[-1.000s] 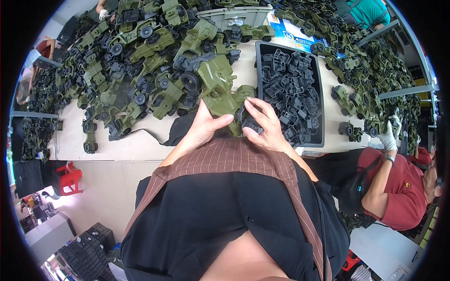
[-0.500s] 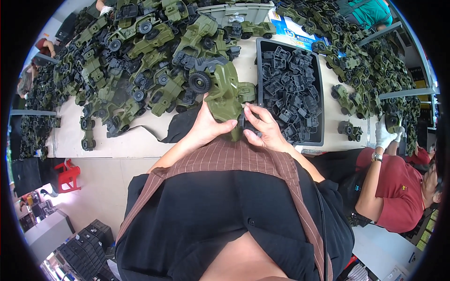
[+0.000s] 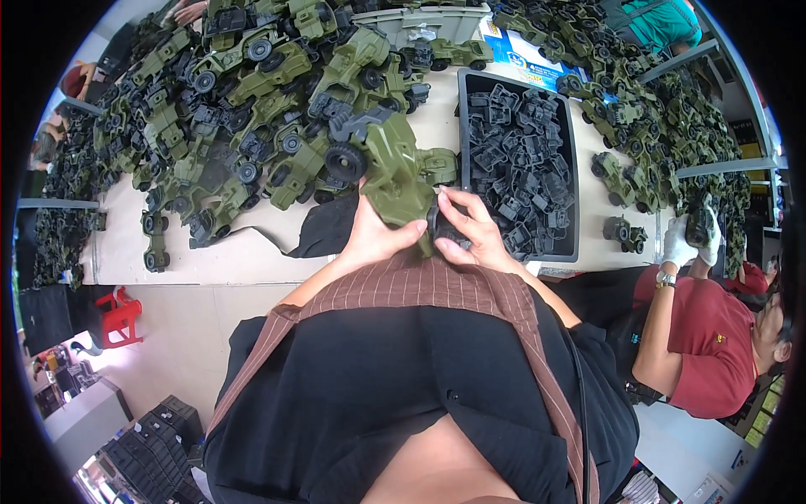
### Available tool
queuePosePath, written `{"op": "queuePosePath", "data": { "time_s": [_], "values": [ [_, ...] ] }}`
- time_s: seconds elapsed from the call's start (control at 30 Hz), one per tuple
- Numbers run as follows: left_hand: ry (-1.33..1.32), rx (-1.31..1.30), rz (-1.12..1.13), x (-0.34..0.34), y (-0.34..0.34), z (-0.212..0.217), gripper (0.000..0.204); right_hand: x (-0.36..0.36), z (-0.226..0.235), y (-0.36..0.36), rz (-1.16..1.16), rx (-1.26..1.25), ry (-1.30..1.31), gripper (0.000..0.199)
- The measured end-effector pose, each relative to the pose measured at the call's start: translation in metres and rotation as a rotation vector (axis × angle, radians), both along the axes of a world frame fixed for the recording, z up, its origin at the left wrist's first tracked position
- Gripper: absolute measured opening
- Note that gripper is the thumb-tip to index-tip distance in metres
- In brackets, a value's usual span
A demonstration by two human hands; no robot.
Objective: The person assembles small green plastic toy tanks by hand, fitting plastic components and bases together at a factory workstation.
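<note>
A green toy truck (image 3: 391, 160) with black wheels is held up close to my apron, tilted with one wheel toward the upper left. My left hand (image 3: 375, 231) is closed round its lower left side, the thumb lying across the body. On the other side my right hand (image 3: 474, 228) pinches a dark round part, which looks like a black wheel (image 3: 434, 217), against the truck's lower right side. Fingers hide part of that wheel. Behind the truck, a second green toy truck (image 3: 438, 165) rests on the table beside the black tray.
A black tray (image 3: 577, 197) of dark grey plastic parts stands right of my hands. Heaped toy trucks (image 3: 243, 109) cover the table's left and far side, with more at the right. A grey bin (image 3: 437, 25) stands at the back. A co-worker in red (image 3: 714, 344) works at right.
The truck has tipped slightly to the left and downward in my hands. Both hands keep their grip. The co-worker's gloved hands at right have shifted a little.
</note>
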State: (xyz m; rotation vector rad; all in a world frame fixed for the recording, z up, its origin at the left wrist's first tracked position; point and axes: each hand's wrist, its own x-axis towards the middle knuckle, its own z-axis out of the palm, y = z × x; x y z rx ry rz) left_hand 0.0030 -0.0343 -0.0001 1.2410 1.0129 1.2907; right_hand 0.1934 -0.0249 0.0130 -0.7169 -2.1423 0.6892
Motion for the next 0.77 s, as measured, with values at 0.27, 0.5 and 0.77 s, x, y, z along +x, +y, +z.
{"op": "queuePosePath", "data": {
  "time_s": [0.27, 0.5, 0.77],
  "values": [
    [0.030, 0.166, 0.035, 0.004, 0.000, 0.036, 0.048, 0.003, 0.010, 0.000, -0.026, 0.056, -0.056, 0.068],
    [0.367, 0.236, 0.090, 0.000, -0.009, 0.028, 0.057, 0.003, 0.004, -0.003, 0.039, -0.001, -0.074, 0.067],
    [-0.173, -0.141, -0.120, 0.003, 0.015, 0.044, 0.070, 0.003, 0.003, 0.000, -0.021, -0.156, -0.033, 0.060]
  ]
}}
